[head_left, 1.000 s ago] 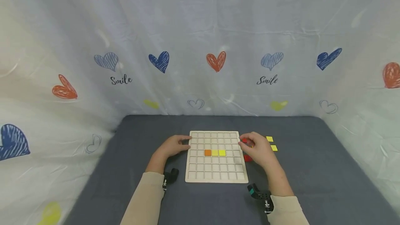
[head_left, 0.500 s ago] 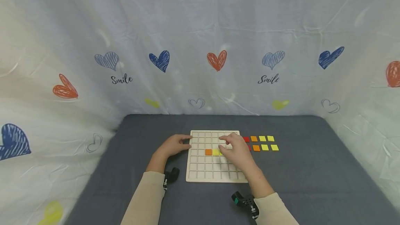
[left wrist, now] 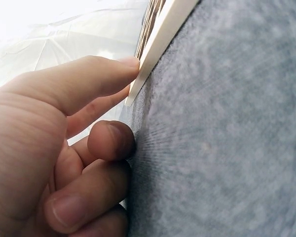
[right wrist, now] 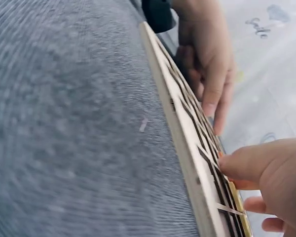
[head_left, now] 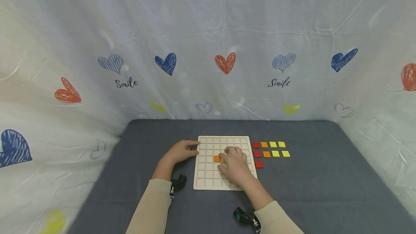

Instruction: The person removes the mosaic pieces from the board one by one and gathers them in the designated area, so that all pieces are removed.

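Observation:
A pale wooden grid board (head_left: pixel 208 183) lies flat on the table. My left hand (head_left: pixel 178 152) rests at its left edge, thumb and index finger touching the rim; in the left wrist view the left hand (left wrist: pixel 34 128) has its other fingers bent beneath. Over the board's middle is my right hand (head_left: pixel 236 165), thumb and index finger apart around the tiles there. An orange tile (head_left: pixel 216 159) shows left of these fingertips, and part of a yellow tile (head_left: pixel 222 160) between them. In the right wrist view the right hand (right wrist: pixel 271 173) touches the board's top; no lifted tile is visible.
Right of the board lie loose square tiles in rows: red tiles (head_left: pixel 257 154), orange tiles (head_left: pixel 266 154) and yellow tiles (head_left: pixel 275 153). A dark grey cloth (head_left: pixel 318 176) covers the table. Behind hangs a pale curtain (head_left: pixel 195 28) printed with hearts.
My right hand has left the board's right edge and moved left over the board to its middle tiles. The loose tiles it covered now show. My left hand stays put.

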The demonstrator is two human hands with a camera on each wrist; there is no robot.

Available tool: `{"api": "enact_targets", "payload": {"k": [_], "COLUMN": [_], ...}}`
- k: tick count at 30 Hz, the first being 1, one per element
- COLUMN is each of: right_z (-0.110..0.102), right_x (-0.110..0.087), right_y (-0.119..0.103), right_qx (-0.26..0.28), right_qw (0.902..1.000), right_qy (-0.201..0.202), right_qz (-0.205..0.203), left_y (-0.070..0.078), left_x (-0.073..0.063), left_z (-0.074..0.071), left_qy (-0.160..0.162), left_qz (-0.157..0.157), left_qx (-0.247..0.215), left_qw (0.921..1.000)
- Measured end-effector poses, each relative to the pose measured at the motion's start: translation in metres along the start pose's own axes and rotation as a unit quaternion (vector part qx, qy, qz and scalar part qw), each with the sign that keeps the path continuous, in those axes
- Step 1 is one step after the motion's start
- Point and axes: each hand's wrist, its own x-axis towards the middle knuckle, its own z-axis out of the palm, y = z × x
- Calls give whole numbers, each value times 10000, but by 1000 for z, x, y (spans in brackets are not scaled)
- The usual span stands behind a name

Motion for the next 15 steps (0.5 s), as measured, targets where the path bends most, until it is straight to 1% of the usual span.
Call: {"api": "enact_targets", "payload": {"k": [6, 11, 15], "right_z": [5, 5, 6], "right_x": [0, 1, 3], "right_y": [0, 0, 0], "right_qx": [201, 372, 369], "right_qw": [9990, 9972, 9952], "right_qy": [373, 626, 874], "right_qz": [-145, -175, -238], "left_y": [0, -1, -2], "left_x": [0, 1, 2], "left_z": [0, 1, 1], "left_qy": [13, 7, 6], "left_qz": [41, 1, 9], "left_qx": [61, 45, 31], "left_qw": [10000, 10000, 10000]}}
